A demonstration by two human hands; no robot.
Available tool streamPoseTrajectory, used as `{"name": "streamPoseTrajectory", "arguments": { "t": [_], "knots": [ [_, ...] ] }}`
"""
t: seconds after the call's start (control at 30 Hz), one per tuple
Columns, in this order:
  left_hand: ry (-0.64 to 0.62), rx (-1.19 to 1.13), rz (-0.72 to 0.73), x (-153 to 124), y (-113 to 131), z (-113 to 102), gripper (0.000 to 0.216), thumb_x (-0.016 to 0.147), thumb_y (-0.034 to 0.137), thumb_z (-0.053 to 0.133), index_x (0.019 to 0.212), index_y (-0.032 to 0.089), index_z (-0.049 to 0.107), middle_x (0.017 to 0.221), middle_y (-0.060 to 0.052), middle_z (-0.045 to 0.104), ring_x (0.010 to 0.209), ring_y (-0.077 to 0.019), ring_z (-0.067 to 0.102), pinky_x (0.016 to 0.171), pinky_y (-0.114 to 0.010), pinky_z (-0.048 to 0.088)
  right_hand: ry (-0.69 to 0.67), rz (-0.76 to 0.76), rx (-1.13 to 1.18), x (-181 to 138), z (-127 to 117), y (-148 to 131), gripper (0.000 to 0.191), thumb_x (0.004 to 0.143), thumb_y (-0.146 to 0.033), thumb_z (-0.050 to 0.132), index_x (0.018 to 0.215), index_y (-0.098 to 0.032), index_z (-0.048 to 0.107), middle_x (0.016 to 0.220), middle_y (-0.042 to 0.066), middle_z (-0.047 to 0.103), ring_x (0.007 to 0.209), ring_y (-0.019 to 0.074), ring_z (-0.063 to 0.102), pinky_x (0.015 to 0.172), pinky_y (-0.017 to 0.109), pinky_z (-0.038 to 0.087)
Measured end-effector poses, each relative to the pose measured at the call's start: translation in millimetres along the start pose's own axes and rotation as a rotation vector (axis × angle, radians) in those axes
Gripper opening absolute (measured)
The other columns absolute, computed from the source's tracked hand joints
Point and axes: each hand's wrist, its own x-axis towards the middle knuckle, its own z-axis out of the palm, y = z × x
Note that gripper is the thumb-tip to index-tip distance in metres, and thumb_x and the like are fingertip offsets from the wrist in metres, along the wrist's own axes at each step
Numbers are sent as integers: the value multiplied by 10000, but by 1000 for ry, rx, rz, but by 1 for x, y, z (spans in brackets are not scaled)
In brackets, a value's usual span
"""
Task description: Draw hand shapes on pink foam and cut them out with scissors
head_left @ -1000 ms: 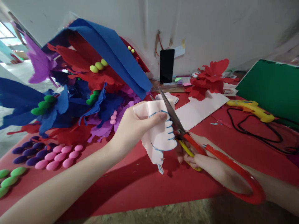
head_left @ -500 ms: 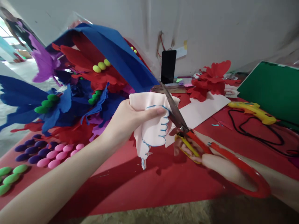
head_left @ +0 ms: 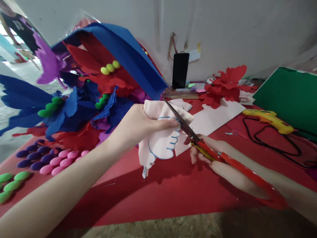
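Observation:
My left hand (head_left: 148,124) pinches a pale pink foam or felt sheet (head_left: 160,145), thumb on top and fingers hidden behind. A blue outline with a scalloped edge is drawn on the sheet, and a narrow cut strip dangles from its lower left corner. My right hand (head_left: 210,152) grips scissors (head_left: 200,142) with red and yellow handles. The blades lie across the sheet's upper right part, near my left thumb, and look nearly closed. Behind the sheet lies a pale cut-out (head_left: 182,104) with a scalloped, blue-marked edge.
Blue butterfly shapes (head_left: 27,102) and purple and pink oval pieces (head_left: 47,170) crowd the left. A phone (head_left: 180,71) stands at the back. To the right are red cut-outs (head_left: 228,82), a pale strip (head_left: 218,115), a yellow glue gun (head_left: 268,119) with black cord, and a green board (head_left: 287,96). A person (head_left: 19,29) stands far left.
The scissor blades have closed, their handles drawing together. The pink sheet has tilted slightly, and the pale cut-out behind it has come into view.

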Motion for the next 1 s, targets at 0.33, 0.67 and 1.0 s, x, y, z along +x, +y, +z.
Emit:
{"name": "streamPoseTrajectory", "arguments": {
  "t": [0.33,0.67,1.0],
  "knots": [
    [-36,84,-26,3,0,-6,196,679,238,662,849,148,696,884,-28,705,784,-175,624,675,-231,480,276,-6,63,14,11,10,175,786,-271,359,743,-191,508,415,-51,369,363,86,307,437,240,368],
    [112,-34,-209,14,-9,-12,245,504,309,776,625,131,660,578,-43,656,453,-127,564,406,-198,412,-81,35,192,8,-10,4,358,571,-170,407,924,-166,461,485,-51,467,352,53,335,349,181,272],
    [121,-70,-145,16,-8,-20,179,529,213,772,569,146,611,446,41,526,365,-51,406,353,-162,279,-164,-21,418,21,-9,15,378,536,-167,484,913,-188,480,636,-22,527,398,43,364,330,162,286]
  ]
}}
